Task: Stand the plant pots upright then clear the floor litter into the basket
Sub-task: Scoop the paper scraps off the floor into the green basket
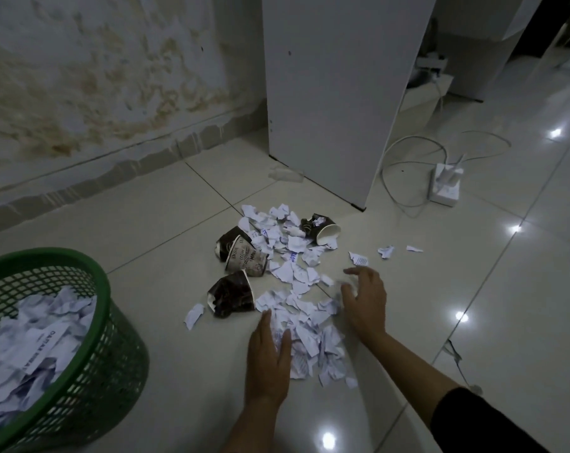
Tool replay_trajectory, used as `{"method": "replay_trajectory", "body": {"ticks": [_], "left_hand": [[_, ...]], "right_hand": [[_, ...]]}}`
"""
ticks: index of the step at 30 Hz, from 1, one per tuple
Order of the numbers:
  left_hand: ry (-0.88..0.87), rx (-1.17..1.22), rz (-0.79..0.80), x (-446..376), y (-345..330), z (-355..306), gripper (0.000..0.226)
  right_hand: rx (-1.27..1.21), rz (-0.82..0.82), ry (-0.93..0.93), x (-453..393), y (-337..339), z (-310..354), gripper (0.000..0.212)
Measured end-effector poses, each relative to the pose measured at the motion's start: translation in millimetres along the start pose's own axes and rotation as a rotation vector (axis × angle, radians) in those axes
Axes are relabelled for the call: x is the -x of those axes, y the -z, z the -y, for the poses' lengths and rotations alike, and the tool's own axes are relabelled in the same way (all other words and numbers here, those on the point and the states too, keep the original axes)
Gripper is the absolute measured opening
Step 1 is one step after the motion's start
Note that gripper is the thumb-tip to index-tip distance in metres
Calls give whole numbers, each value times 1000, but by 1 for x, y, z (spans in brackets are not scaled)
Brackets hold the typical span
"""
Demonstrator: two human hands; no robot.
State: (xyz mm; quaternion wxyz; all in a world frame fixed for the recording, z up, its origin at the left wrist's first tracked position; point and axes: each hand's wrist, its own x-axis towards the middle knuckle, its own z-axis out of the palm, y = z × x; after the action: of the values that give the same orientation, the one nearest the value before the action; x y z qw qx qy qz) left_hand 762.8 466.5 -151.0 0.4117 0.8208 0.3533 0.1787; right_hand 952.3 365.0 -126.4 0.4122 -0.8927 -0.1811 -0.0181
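— How far along is the tidying?

— Partway, I'd judge. The round green plastic mesh basket, at the left, already holds torn paper. No plant pots in view.

— And the floor?

— A heap of torn white paper scraps and crushed brown paper cups remains. The left hand and right hand flank it, fingers spread, gripping nothing.

Stained wall, glossy pale floor tiles, white cabinet panel, white cable
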Motion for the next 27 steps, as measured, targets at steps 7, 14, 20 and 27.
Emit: {"method": "replay_trajectory", "body": {"ticks": [7,14,20,27], "left_hand": [[-93,2,-160,-31,14,23,49],[-148,-51,-158,-28,10,26,55],[-127,-52,-129,-28,11,23,48],[-127,-75,-128,-28,13,19,49]], "right_hand": [[309,76,204,-73,-46,65,26],[630,254,263,-134,-93,100,34],[735,407,160,-136,-110,89,38],[512,32,236,-120,-83,90,32]]}}
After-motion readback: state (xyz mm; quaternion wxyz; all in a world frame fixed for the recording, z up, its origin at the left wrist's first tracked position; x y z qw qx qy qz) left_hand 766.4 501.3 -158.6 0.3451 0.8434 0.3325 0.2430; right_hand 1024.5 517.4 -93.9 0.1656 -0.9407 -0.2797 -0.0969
